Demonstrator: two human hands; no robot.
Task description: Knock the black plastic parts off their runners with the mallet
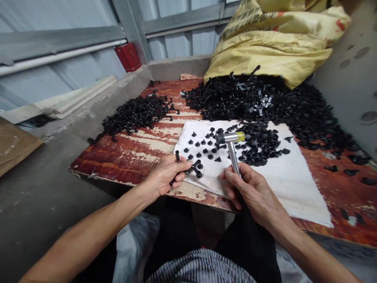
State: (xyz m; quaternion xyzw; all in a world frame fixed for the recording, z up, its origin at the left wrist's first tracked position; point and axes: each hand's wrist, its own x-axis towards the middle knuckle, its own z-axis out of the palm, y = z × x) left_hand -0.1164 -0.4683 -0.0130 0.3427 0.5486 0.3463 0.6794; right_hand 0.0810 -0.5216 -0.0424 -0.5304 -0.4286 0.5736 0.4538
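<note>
My left hand [166, 175] pinches a black branched plastic part [194, 168] with short arms and round ends, above the front left edge of a white cloth [297, 188]. My right hand [250, 182] is wrapped around the handle of a small mallet [233, 151]. The mallet's metal head has a black face on one end and a yellow one on the other, and it is held upright over the cloth. Small black round-based pegs [205, 150] stand spaced out on the cloth near my left hand. A heap of similar black round pieces [260, 147] lies behind the mallet.
A worn red-brown table [118, 157] carries a pile of black branched parts [138, 112] at the left. A yellow woven sack [265, 51] spills a larger heap of black parts [235, 96] at the back right. A red box [128, 57] sits on the concrete ledge.
</note>
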